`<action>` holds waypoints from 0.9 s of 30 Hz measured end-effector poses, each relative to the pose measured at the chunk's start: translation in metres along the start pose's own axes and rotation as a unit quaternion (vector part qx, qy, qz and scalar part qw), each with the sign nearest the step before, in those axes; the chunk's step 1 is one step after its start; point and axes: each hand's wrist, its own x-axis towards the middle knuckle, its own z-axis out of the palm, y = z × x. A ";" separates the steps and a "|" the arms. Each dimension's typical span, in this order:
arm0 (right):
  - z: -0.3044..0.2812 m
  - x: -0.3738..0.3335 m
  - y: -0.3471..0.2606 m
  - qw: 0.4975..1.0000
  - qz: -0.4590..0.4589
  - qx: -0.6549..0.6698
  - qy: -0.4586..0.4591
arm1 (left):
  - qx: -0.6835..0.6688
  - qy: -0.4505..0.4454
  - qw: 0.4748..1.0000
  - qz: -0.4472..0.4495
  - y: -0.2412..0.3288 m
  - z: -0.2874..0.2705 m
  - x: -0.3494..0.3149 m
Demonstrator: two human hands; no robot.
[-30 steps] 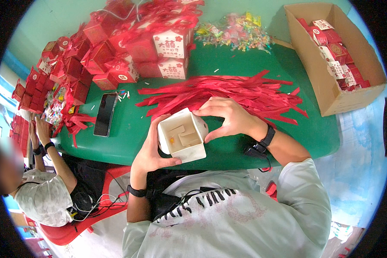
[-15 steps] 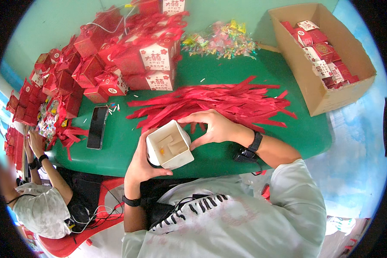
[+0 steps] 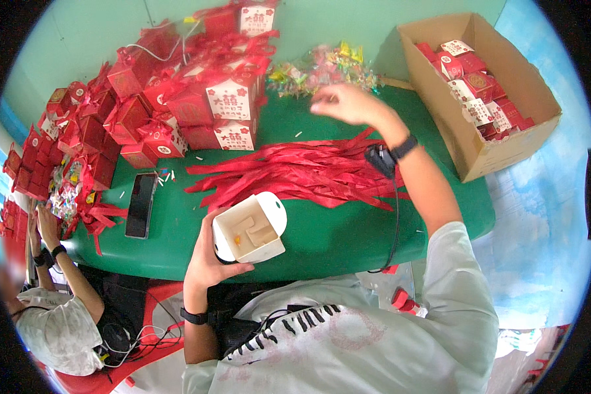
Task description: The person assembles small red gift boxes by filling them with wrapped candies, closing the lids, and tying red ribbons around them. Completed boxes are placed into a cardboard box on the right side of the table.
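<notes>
My left hand point(image 3: 205, 253) grips a small white paper box point(image 3: 248, 259) from its left side, with the thumb along the near edge. The box's top is open, and a rounded flap stands out at the far right. Inside are pale cardboard folds and a small orange-yellow thing. My right hand point(image 3: 351, 105) is raised, apart from the box, just in front of a heap of wrapped candies point(image 3: 328, 69). Its fingers are loosely bent and slightly blurred, with nothing seen in them. Red ribbon strips point(image 3: 282, 172) lie between the box and the candies.
Red and white gift boxes point(image 3: 226, 98) are stacked at the back left. A carton point(image 3: 453, 134) holding more boxes stands at the right. A phone point(image 3: 140, 205) lies on the green table point(image 3: 335, 240). At the far left another person's hands point(image 3: 44, 226) are near a second candy pile.
My right hand has let go of the white box and moved away toward the candy heap. The box stays in my left hand, and its flap now stands out.
</notes>
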 end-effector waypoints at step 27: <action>0.021 0.107 0.133 0.951 -0.040 -0.288 0.106 | 0.002 -0.009 1.000 -0.009 0.007 0.000 0.005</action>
